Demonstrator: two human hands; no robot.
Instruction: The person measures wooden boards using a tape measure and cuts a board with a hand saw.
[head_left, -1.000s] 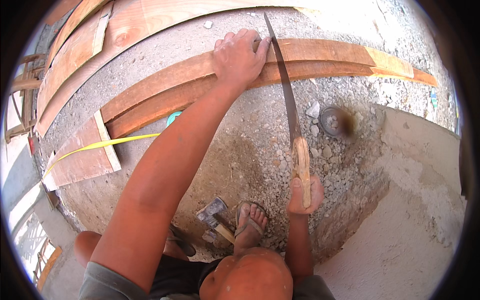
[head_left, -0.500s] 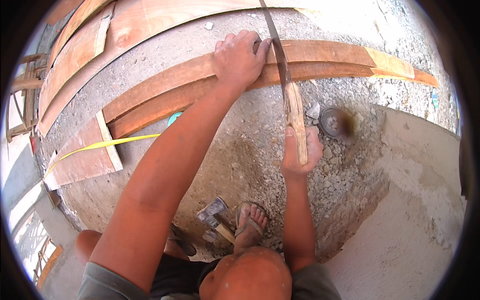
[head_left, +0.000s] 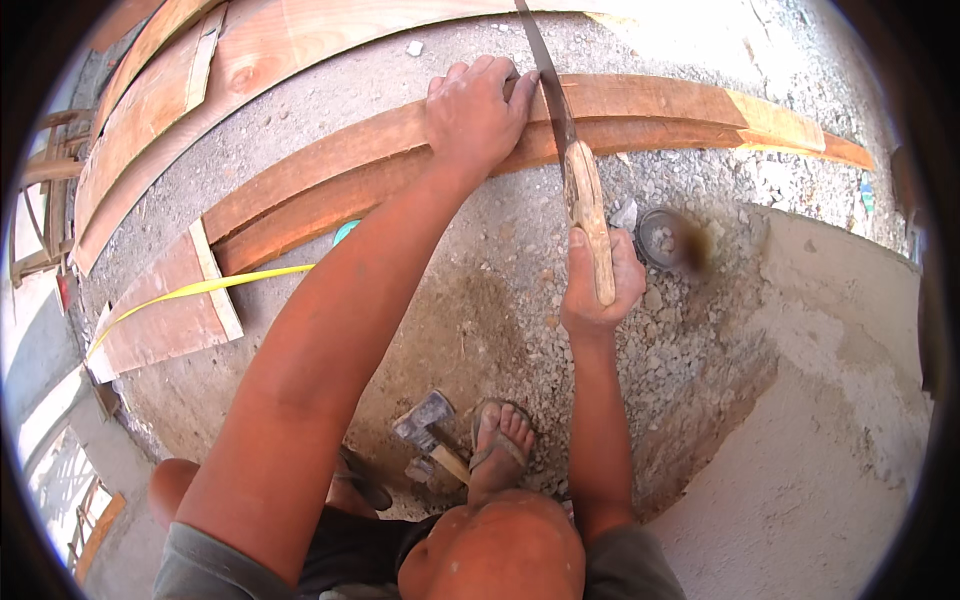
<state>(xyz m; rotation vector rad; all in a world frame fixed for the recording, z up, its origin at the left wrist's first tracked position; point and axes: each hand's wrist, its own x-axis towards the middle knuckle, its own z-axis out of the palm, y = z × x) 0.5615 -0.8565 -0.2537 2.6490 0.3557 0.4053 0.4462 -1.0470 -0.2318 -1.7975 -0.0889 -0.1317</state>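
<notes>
My right hand (head_left: 604, 278) is wrapped round the pale wooden handle of a handsaw (head_left: 557, 103). The dark blade points away from me and crosses a long reddish wooden plank (head_left: 330, 163). My left hand (head_left: 480, 112) presses on this plank just left of the blade, fingers curled toward its far edge and thumb close to the steel. A second wooden piece (head_left: 310, 222) lies along the near side of the plank. Where the teeth meet the wood is too small to make out.
A yellow tape measure strip (head_left: 208, 287) runs over a plywood piece (head_left: 170, 325) at left. Large plywood sheets (head_left: 262, 62) lie beyond. A hammer (head_left: 432, 430) rests by my sandalled foot. A round dark container (head_left: 657, 240) and rubble are at right, beside a concrete slab (head_left: 800, 420).
My right hand has pushed the saw a short way forward, away from me. My left hand stays at the same place on the plank.
</notes>
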